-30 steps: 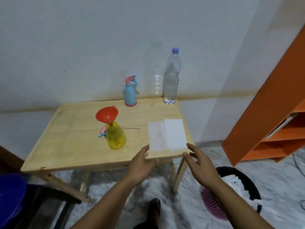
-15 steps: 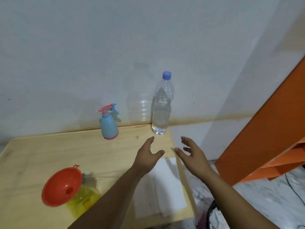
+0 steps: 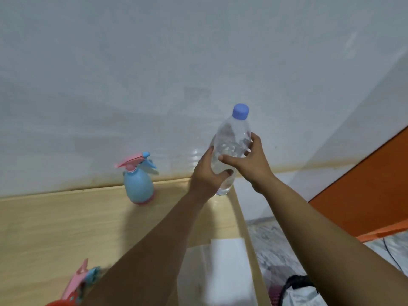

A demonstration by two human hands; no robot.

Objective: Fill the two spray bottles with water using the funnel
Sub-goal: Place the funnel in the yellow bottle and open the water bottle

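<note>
Both hands' fingers clamped on water bottle (image 3: 229, 149), seemingly just off table (image 3: 55, 228), cap (image 3: 240, 111) on

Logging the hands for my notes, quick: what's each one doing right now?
Left hand: closed around the lower body of the clear plastic water bottle with the blue cap.
Right hand: gripping the same bottle higher up.

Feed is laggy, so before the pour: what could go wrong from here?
1. The water bottle stands at the table's far right corner; a slip in either grip could send it off the edge.
2. Its blue cap is on, so no water will pour yet.
3. The funnel is barely in view, making aiming difficult.
</note>
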